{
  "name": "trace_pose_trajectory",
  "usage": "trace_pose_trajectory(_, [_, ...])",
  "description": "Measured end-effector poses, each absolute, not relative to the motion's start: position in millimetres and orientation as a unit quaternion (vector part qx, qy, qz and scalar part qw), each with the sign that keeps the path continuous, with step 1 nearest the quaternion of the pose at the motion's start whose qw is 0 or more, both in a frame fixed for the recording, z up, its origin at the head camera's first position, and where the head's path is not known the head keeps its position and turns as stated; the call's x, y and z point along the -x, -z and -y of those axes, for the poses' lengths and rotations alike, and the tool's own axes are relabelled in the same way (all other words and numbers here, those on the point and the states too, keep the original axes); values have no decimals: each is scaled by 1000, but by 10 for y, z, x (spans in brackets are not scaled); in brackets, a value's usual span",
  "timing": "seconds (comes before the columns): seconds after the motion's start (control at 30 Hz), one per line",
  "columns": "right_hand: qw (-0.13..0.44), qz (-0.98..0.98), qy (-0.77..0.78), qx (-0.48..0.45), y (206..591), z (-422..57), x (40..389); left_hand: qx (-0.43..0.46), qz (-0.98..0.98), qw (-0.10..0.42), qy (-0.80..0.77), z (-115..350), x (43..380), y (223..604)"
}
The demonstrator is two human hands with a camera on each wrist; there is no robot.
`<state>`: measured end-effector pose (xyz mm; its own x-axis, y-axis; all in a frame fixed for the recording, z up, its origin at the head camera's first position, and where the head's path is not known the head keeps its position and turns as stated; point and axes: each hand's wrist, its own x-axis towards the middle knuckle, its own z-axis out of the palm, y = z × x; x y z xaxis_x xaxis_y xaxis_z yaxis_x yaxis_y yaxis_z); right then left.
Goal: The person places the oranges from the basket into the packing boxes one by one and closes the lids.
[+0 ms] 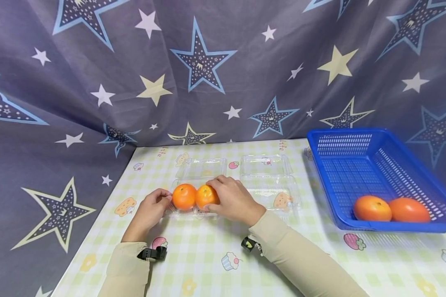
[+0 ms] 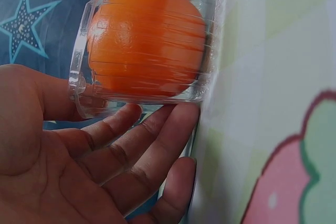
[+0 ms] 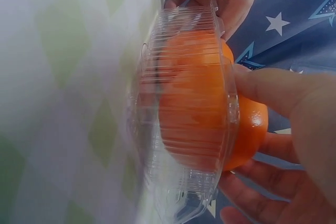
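A clear plastic clamshell box [image 3: 170,182] lies on the table with its lid [image 1: 198,167] folded back behind it. Two oranges sit side by side in the box. The left orange [image 1: 183,197] rests against the end wall, close to my left hand [image 1: 150,212]. That hand pinches the box's left end, thumb at the rim and fingers under and against the wall, as the left wrist view shows. My right hand [image 1: 236,200] grips the right orange [image 1: 207,196], thumb at the near side and fingers over the far side; part of the fruit rises above the rim.
A second clear clamshell box [image 1: 260,192] stands open just right of the first. Farther right, a blue plastic basket [image 1: 321,177] holds two more oranges [image 1: 373,209] near its front wall. A checked cloth [image 1: 193,264] covers the table, and a starry curtain [image 1: 223,111] hangs behind.
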<state>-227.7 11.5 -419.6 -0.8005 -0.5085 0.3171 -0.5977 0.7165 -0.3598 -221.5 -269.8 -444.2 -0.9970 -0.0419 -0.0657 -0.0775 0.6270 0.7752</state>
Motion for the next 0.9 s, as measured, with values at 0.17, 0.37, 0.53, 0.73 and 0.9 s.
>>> trace_pose_trajectory(0.17, [97, 922, -223, -301, 4210, -119, 2279, 36, -899, 24, -435, 2708, 2228, 4453])
trace_pose_trajectory(0.37, [99, 924, -212, -303, 4222, -122, 2281, 33, -898, 30, -438, 2704, 2219, 4450])
trace_pose_trajectory(0.53, [102, 927, -197, -303, 4230, -118, 2279, 35, -896, 33, -441, 2708, 2213, 4443])
trace_pose_trajectory(0.73, [97, 930, -191, -299, 4242, -113, 2281, 33, -897, 35, -439, 2695, 2196, 4424])
trace_pose_trajectory(0.9, [88, 931, -201, -292, 4246, -113, 2284, 35, -898, 34, -438, 2681, 2185, 4402])
